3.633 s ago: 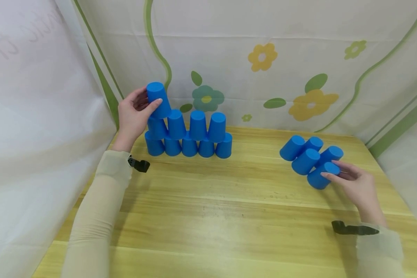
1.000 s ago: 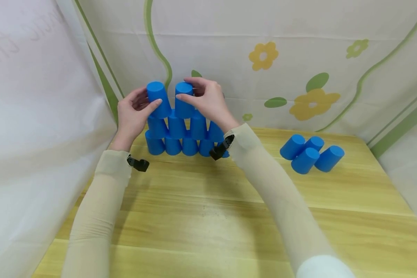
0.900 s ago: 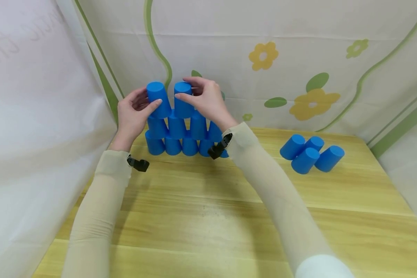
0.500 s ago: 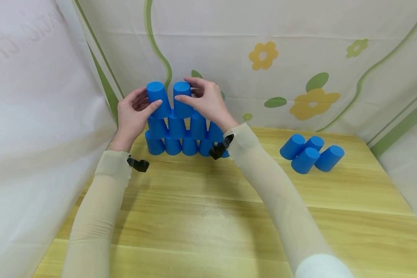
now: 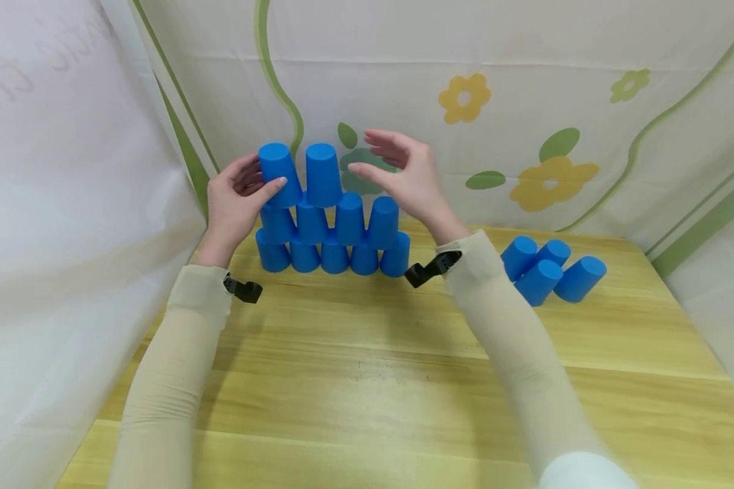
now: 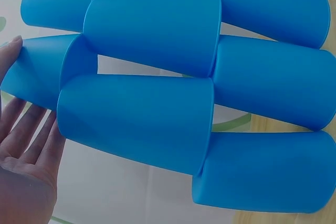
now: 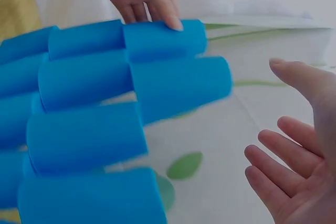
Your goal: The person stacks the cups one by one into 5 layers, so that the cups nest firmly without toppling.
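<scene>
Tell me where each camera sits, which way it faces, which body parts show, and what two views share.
Head: on the head, facing forward and down at the stack of blue, tapered plastic cups; left hand, right hand and beige sleeves show.
Left wrist: on that wrist, facing the stack; left hand only.
Right wrist: on that wrist, facing the stack; both hands.
Head and right wrist share the left hand holding a top cup.

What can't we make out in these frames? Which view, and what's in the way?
Head: fingertips of the left hand, behind the top-left cup.
Head: left edge of the leftmost loose cup, behind the right sleeve.
Head: lower part of the back loose cup, behind the front loose cup.
Head: writing on the left curtain, too faint to read.
Right wrist: far ends of the bottom-row cups, cut off by the left edge.
</scene>
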Motion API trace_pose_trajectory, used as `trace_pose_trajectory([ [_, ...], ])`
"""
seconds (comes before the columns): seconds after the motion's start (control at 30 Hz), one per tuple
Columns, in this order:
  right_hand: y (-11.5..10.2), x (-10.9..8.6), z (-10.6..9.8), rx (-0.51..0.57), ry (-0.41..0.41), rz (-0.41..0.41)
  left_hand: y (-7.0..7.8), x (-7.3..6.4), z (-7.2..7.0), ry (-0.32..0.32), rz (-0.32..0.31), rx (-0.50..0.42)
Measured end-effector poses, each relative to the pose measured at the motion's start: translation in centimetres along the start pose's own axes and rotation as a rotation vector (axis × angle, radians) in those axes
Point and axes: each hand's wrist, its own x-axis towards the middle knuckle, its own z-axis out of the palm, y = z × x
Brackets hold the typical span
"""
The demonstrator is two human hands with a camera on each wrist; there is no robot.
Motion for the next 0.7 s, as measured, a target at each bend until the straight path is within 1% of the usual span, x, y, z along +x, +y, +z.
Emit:
trace_pose_trajectory([
  [0.13,-1.2,-1.7,-2.3,-0.03,0.046,-0.012,-0.2,0.1,0.0,-0.005,-0.001,0.005],
  [0.2,-1.4,-2.5,-3.4,-0.06,0.057,0.01,-0.3,0.1,-0.1,-0.006,-0.001,0.007],
  [0.23,-1.0,-2.8,-4.0,-0.073,0.061,0.022,-0.3,0.1,-0.1,-0.006,-0.002,0.01],
  [0.3,0.3,-3.3,-5.2,-0.093,0.069,0.044,-0.4,0.0,-0.2,-0.006,-0.006,0.012],
  [0.47,4.9,-4.7,-8.5,-0.136,0.089,0.099,-0.5,-0.2,-0.3,-0.002,-0.007,0.014],
  [0.57,6.5,-6.2,-10.6,-0.186,0.097,0.147,-0.5,-0.2,-0.4,-0.002,-0.007,0.015],
  [0.7,8.2,-8.8,-13.2,-0.235,0.102,0.23,-0.4,-0.2,-0.4,-0.01,-0.01,0.013],
])
